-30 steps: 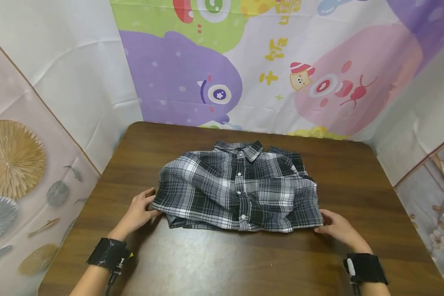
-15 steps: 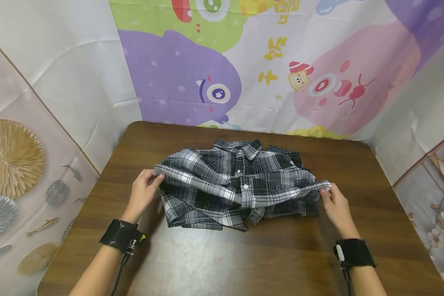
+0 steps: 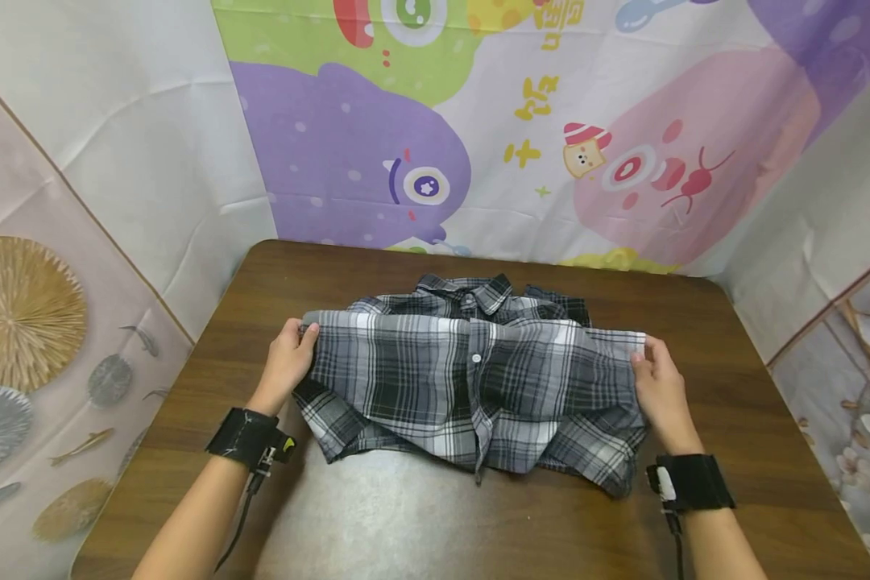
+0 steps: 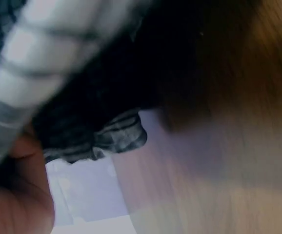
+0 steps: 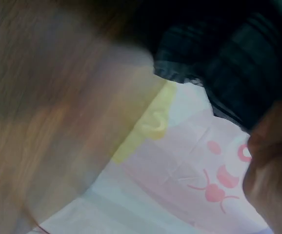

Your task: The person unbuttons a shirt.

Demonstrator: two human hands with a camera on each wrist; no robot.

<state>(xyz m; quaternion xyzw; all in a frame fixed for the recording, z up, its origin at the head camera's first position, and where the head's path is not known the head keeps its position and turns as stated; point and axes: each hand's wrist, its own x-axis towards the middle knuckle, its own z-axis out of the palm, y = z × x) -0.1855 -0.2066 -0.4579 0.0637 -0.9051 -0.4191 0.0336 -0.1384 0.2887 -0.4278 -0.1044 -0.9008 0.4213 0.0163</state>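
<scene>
A black, grey and white plaid shirt (image 3: 420,379) lies in the middle of the table, its collar toward the back. My left hand (image 3: 287,362) pinches the left end of a raised folded edge, thumb on the near side. At the right end of that same edge, my right hand (image 3: 660,391) pinches the cloth. Between the hands the edge is stretched fairly straight, and the panel hangs down in front with one white button showing. In the left wrist view the shirt (image 4: 38,63) is blurred and close, beside the left thumb. The right wrist view shows dark shirt cloth (image 5: 248,68) near the right hand.
The brown wooden table (image 3: 377,532) has a rounded back edge. A cartoon-print cloth (image 3: 377,153) hangs behind it, with patterned curtains on both sides. Each wrist wears a black strap (image 3: 242,439) with a camera and cable.
Both hands have moved up and away from the table's front, lifting the shirt's lower edge. The cloth, flat a second ago, now stands as a raised panel facing me.
</scene>
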